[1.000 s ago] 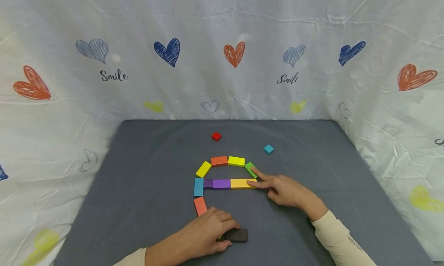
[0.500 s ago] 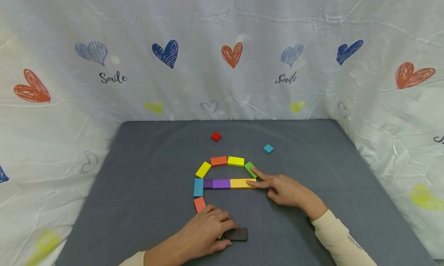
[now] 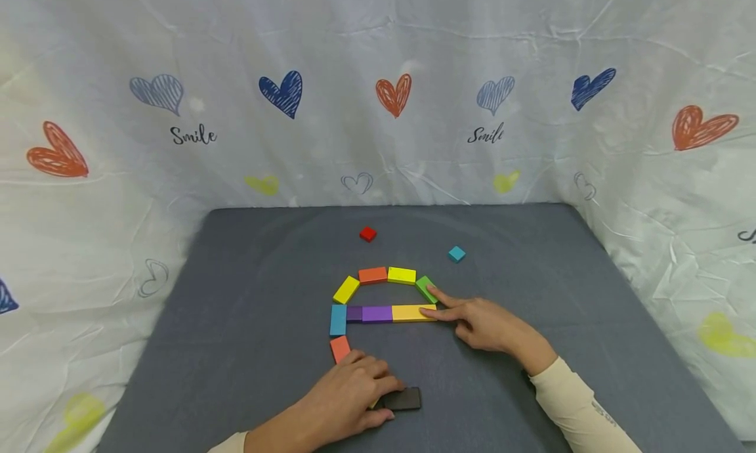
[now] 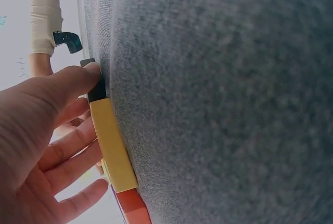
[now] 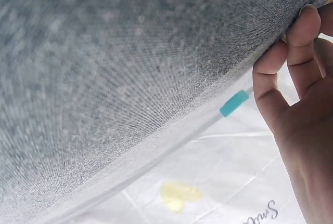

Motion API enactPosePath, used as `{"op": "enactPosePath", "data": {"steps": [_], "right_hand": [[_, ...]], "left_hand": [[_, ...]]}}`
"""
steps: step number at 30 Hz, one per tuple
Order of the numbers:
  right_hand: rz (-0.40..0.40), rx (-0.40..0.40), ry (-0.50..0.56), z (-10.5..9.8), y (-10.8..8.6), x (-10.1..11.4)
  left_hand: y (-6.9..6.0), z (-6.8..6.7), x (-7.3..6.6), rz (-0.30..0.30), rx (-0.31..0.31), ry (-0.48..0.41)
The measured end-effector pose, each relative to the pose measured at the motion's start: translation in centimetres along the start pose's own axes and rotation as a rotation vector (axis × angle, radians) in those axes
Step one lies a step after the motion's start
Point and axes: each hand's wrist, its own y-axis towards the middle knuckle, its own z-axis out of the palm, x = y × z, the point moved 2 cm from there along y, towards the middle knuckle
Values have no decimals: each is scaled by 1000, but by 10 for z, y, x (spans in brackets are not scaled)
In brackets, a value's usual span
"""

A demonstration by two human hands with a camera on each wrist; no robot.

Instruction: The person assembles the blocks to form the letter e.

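In the head view, my left hand pinches a black block between thumb and fingers. The left wrist view shows the black block end to end with a yellow block, and an orange-red block beyond it. My right hand rests two outstretched fingers on blocks, one on the green block, the other on the long yellow-orange block. That long block lines up with two purple blocks, ending at a blue block. My left hand partly covers the salmon block.
An orange block and two yellow blocks continue the curve at the top. Beyond it lie a loose red block and a turquoise block. The grey table meets a white cloth at the back.
The left hand and the black block have shifted very slightly away from the near edge and then stayed nearly still. The right hand has kept its place on the green and yellow-orange blocks.
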Motion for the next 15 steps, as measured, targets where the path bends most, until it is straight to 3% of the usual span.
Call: {"op": "enactPosePath", "data": {"steps": [8, 15], "right_hand": [[-3, -7, -4, 0, 1, -1], [-6, -9, 4, 0, 1, 0]], "left_hand": [[2, -5, 3, -5, -60, -2], [19, -42, 15, -39, -220, 69]]}}
